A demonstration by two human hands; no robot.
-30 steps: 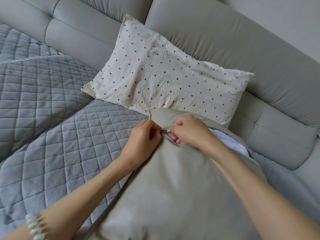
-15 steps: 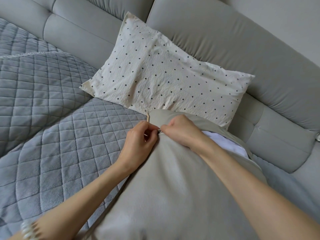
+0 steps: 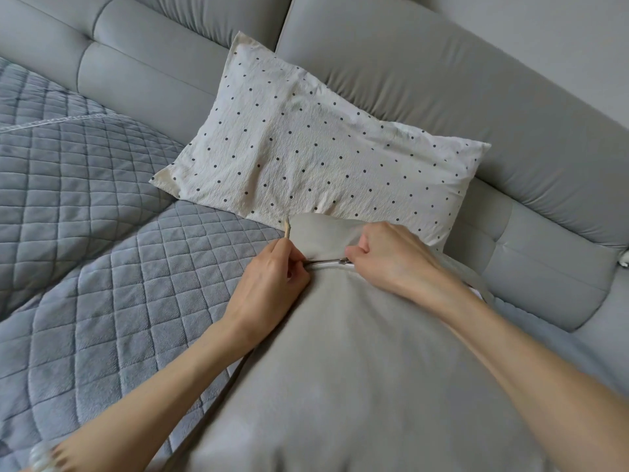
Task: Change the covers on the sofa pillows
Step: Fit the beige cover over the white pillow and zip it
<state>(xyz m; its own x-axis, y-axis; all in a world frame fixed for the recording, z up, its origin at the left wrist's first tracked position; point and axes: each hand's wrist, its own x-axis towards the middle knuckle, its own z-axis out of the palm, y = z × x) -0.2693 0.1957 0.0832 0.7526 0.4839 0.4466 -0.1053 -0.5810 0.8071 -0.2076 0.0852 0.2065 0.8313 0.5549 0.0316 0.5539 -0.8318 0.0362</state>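
A large pillow in a plain grey-beige cover (image 3: 357, 369) lies in front of me on the sofa. Its zipper runs along the far edge, and the white inner pillow (image 3: 330, 264) shows through a short gap there. My left hand (image 3: 269, 284) pinches the cover's corner at the zipper's left end. My right hand (image 3: 391, 257) pinches the metal zipper pull (image 3: 343, 260). A thin tan tag (image 3: 287, 230) sticks up above my left hand. Behind lies a white pillow with black dots (image 3: 306, 148).
A grey quilted blanket (image 3: 85, 233) covers the sofa seat on the left. The padded grey sofa backrest (image 3: 442, 80) runs along the back and right. A pale bracelet (image 3: 42, 458) sits on my left wrist at the bottom edge.
My right hand has drawn the zipper pull to the right, away from my left hand. A short strip of white inner pillow now shows between the hands.
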